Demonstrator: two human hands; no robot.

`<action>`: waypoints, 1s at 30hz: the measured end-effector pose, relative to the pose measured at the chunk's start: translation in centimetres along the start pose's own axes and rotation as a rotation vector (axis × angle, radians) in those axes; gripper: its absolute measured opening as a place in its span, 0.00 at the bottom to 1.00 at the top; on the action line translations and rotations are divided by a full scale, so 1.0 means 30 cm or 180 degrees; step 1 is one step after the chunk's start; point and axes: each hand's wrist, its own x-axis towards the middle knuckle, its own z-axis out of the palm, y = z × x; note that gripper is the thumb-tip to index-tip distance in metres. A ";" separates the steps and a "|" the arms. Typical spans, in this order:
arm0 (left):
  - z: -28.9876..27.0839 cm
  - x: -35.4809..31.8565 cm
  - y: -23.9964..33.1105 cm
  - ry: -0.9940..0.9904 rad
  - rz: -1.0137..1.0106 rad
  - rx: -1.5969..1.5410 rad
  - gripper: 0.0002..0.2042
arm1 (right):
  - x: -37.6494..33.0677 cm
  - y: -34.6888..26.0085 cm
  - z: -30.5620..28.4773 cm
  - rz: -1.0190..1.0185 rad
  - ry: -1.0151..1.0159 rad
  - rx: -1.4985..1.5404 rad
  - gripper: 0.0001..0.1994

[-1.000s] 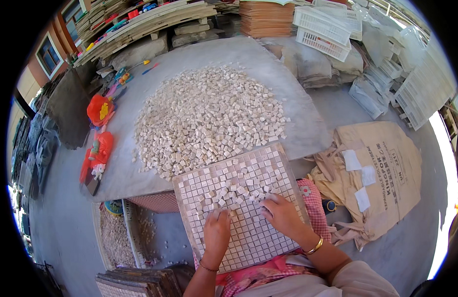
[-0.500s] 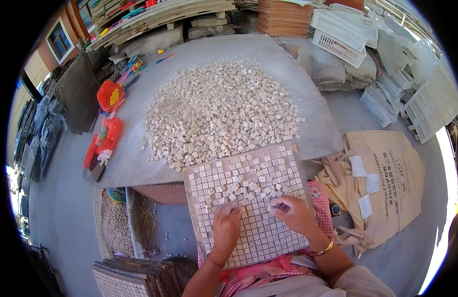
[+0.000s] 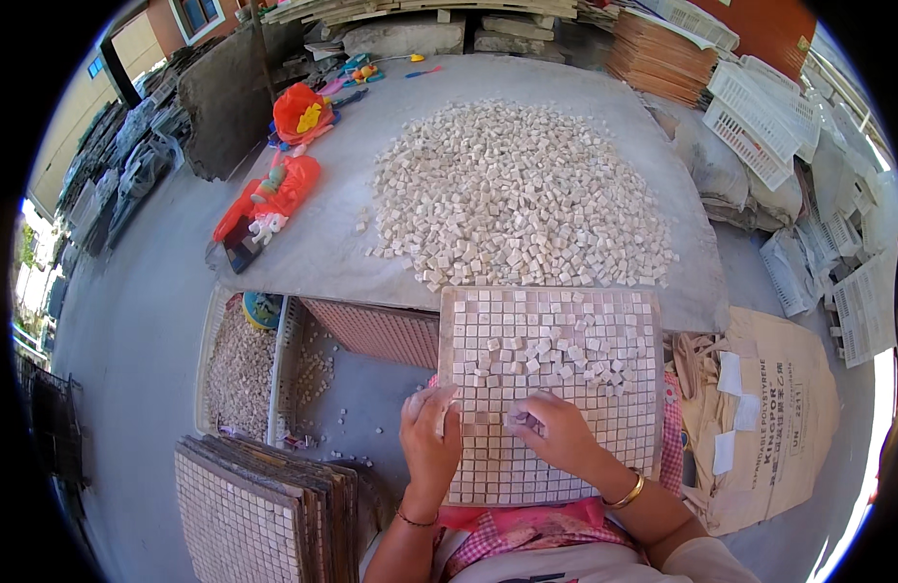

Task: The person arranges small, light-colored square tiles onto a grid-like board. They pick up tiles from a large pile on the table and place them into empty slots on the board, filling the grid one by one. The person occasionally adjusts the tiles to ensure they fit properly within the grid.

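Note:
A square tray [image 3: 556,466] with a grid of small compartments, most filled with pale stone mosaic tiles, rests across my lap against the table's near edge. Loose tiles [image 3: 536,352] lie scattered over its upper half. At the tray's left edge is my left hand [image 3: 429,442], fingers bent toward the thumb. My right hand [image 3: 558,434] hovers over the middle of the grid, its fingers curled and thumb close to them. Whatever either hand pinches is too small or hidden to make out. Some dark cells in the grid hold no tile.
A large heap of tiles [image 3: 526,194] covers much of the grey table [image 3: 352,233]. Red plastic bags [image 3: 293,185] with toys lie at its left. Below left stand a crate of tiles [image 3: 237,379] and stacked filled trays [image 3: 245,505]. A tan sack [image 3: 789,428] lies at right.
The view has turned, so the table and tray sit differently in it. My left hand has gone to the tray's left edge. My right hand has moved left, away from the loose tiles.

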 end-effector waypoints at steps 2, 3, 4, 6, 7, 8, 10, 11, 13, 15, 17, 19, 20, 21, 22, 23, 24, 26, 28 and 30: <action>-0.063 -0.018 -0.024 0.0034 -0.0463 -0.0138 0.09 | 0.018 -0.025 0.053 -0.0211 -0.0066 -0.0204 0.09; -0.084 -0.028 -0.032 0.0050 -0.0690 -0.0217 0.09 | 0.027 -0.034 0.074 -0.0314 -0.0093 -0.0308 0.09; -0.096 -0.042 -0.042 0.0082 -0.0684 -0.0204 0.08 | 0.036 -0.036 0.092 -0.0381 -0.0057 -0.0500 0.09; -0.109 -0.076 -0.068 0.0134 -0.0669 -0.0185 0.08 | 0.051 -0.032 0.125 -0.0507 0.0024 -0.0885 0.09; -0.111 -0.096 -0.081 0.0112 -0.0659 -0.0140 0.07 | 0.056 -0.031 0.135 -0.0533 0.0040 -0.0958 0.10; -0.104 -0.114 -0.090 0.0082 -0.0646 -0.0116 0.07 | 0.059 -0.027 0.137 -0.0549 0.0060 -0.1050 0.12; -0.089 -0.131 -0.097 0.0057 -0.0545 -0.0098 0.07 | 0.060 -0.025 0.135 -0.0541 0.0053 -0.1175 0.12; -0.078 -0.135 -0.095 0.0075 -0.0464 -0.0111 0.07 | 0.058 -0.026 0.131 -0.0524 0.0017 -0.1217 0.12; -0.053 -0.142 -0.085 0.0022 -0.0206 0.0006 0.07 | 0.054 -0.021 0.119 -0.0491 0.0065 -0.1142 0.11; -0.031 -0.143 -0.067 -0.0103 0.0155 0.0283 0.08 | 0.054 -0.010 0.103 -0.0479 0.0235 -0.0895 0.10; -0.019 -0.126 -0.017 -0.0303 0.0395 0.0451 0.09 | 0.057 -0.003 0.070 -0.0251 0.0241 -0.0772 0.09; -0.014 -0.127 0.007 -0.0415 0.0510 0.0623 0.09 | 0.063 -0.002 0.048 -0.0172 0.0305 -0.0706 0.09; -0.010 -0.141 0.012 -0.0427 0.0511 0.0702 0.08 | 0.066 -0.002 0.038 -0.0203 0.0373 -0.0710 0.08; -0.007 -0.156 0.015 -0.0436 0.0510 0.0783 0.08 | 0.068 -0.001 0.029 -0.0236 0.0438 -0.0714 0.08; -0.007 -0.171 0.013 -0.0439 0.0416 0.0721 0.07 | 0.072 0.000 0.024 -0.0247 0.0347 -0.0692 0.08; -0.014 -0.186 0.005 -0.0459 0.0326 0.0666 0.06 | 0.073 0.001 0.027 -0.0246 0.0262 -0.0658 0.07; -0.019 -0.193 -0.002 -0.0476 0.0233 0.0614 0.06 | 0.074 0.002 0.032 -0.0248 0.0174 -0.0623 0.07; -0.022 -0.192 -0.006 -0.0555 0.0240 0.0596 0.05 | 0.078 -0.004 0.069 -0.0607 0.0156 -0.0640 0.05; -0.024 -0.189 -0.010 -0.0627 0.0265 0.0596 0.06 | 0.082 0.005 0.103 -0.0833 0.0014 -0.0765 0.05; -0.023 -0.183 -0.016 -0.0671 0.0316 0.0629 0.07 | 0.095 0.023 0.125 -0.0952 -0.0248 -0.0992 0.06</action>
